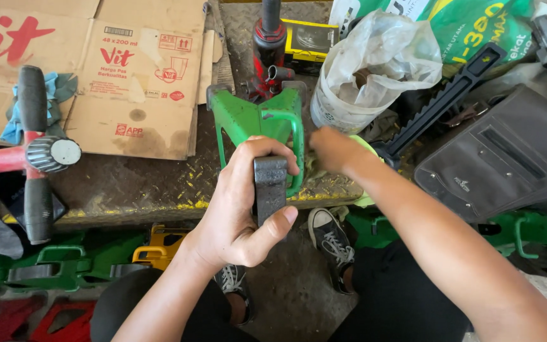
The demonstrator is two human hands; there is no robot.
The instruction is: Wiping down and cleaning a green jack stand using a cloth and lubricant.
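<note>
Two hands are at work in the one view we have, looking down from the head camera onto a worn metal counter (pixel 159 190) with yellow paint flecks along its edge. Our left hand (pixel 238 212) is closed around the dark grey post (pixel 270 188) of a green jack stand (pixel 257 126), thumb pressed on the near side and fingers wrapped over the top. Our right hand (pixel 332 149) reaches just past the stand's right side and presses a yellow-green rag (pixel 365 166) against it; the fingers are hidden behind the frame and the cloth, so we cannot tell whether they are curled or flat. The stand lies tipped over on the counter, near its front edge, with its base toward the far side and the post coming back toward us, so its long axis runs roughly away from our body, a little off vertical in the picture. As for progress, we judge the wiping to be under way: the green paint we can see looks fairly clean, while the post and the far side cannot be judged from here. Beyond the stand sit a red bottle jack (pixel 267 50), a white bucket lined with a plastic bag (pixel 362 76) and flattened cardboard (pixel 96 69). More green stands (pixel 58 266) rest on the floor below, beside our black sneakers (pixel 330 237).
</note>
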